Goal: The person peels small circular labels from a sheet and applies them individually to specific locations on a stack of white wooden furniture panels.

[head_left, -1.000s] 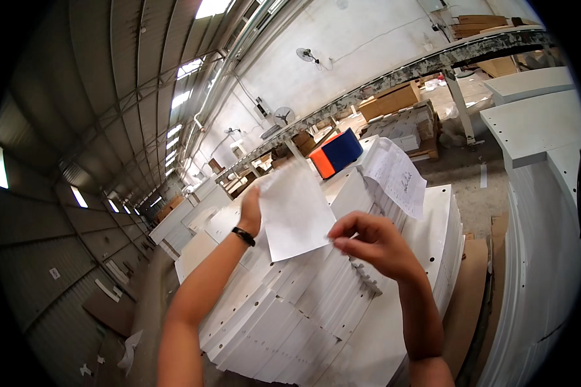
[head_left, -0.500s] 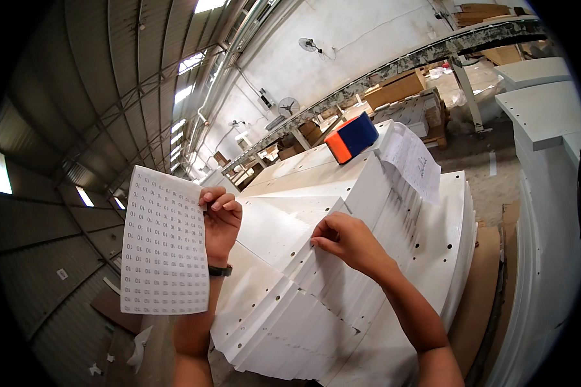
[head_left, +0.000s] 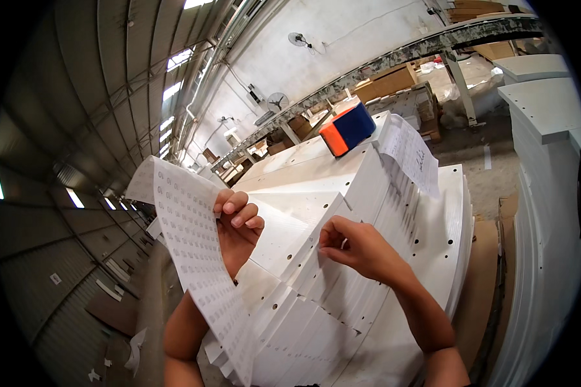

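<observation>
In my left hand (head_left: 237,227) is a white sheet of small printed labels (head_left: 186,222), pinched at its right edge between thumb and fingers. The sheet bows, and its upper left corner curls over. My right hand (head_left: 366,248) is closed in a pinch just above the front edges of the stacked white panels (head_left: 281,222). Whatever sits between those fingertips is too small or too hidden to make out. Dark drilled holes dot the panels. On the far part of the stack rests an orange and dark blue block (head_left: 354,130); beside it a handwritten paper (head_left: 408,158) hangs over the edge.
Another tall stack of white panels (head_left: 545,109) stands at the right. Brown cardboard (head_left: 476,271) leans between the two stacks. A long raised conveyor-like frame (head_left: 394,63) crosses the back, with boxes and boards around it. Scraps lie on the floor at lower left.
The label sheet has swung to the right and bent, its top corner now curling. My left hand has moved slightly right. My right hand has shifted a little right, still pinched.
</observation>
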A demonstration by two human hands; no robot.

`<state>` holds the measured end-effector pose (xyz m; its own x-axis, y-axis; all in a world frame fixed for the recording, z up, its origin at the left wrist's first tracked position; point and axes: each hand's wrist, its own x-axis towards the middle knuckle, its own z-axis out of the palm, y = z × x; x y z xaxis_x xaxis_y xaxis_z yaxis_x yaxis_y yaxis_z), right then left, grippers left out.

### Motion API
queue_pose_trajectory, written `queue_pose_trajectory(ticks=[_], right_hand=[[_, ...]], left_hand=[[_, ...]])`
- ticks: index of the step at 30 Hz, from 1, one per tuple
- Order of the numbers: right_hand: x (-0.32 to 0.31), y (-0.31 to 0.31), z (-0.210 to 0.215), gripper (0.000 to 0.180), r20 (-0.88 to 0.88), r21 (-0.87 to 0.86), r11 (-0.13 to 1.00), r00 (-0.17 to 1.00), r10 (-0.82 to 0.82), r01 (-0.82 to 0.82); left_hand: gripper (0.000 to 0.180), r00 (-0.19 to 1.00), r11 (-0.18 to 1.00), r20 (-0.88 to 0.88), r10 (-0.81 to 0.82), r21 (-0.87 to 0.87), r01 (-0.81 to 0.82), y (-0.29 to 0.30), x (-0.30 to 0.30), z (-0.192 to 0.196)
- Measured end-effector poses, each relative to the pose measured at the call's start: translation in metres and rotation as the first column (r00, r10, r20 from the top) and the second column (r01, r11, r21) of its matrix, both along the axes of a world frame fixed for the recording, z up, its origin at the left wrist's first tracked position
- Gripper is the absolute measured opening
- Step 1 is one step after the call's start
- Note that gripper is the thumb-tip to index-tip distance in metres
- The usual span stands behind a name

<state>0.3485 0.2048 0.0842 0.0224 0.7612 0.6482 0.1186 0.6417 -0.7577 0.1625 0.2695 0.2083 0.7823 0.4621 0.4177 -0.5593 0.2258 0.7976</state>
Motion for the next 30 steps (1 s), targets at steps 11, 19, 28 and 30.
queue_pose_trajectory(ticks=[11, 19, 28, 30], right_hand=[[0.023, 0.012, -0.009, 0.015, -0.176, -0.067, 0.964, 0.948, -0.264, 0.256], [0.0, 0.004, -0.005, 0.015, -0.05, 0.036, 0.998, 0.997, 0.062, -0.06], [0.014, 0.005, -0.007, 0.014, -0.02, 0.072, 0.971, 0.974, -0.227, 0.228], [0.019, 0.0, -0.009, 0.017, -0.121, -0.013, 0.988, 0.981, 0.154, -0.157]], left_hand=[[0.022, 0.996, 0.997, -0.063, 0.056, 0.06, -0.052, -0.001, 0.003, -0.001], [0.024, 0.994, 0.989, -0.098, 0.057, 0.141, -0.042, -0.001, 0.005, -0.001], [0.023, 0.991, 0.979, -0.113, 0.076, 0.198, -0.052, -0.001, 0.003, -0.002], [0.023, 0.991, 0.982, -0.107, 0.075, 0.183, -0.055, -0.004, 0.004, -0.003]])
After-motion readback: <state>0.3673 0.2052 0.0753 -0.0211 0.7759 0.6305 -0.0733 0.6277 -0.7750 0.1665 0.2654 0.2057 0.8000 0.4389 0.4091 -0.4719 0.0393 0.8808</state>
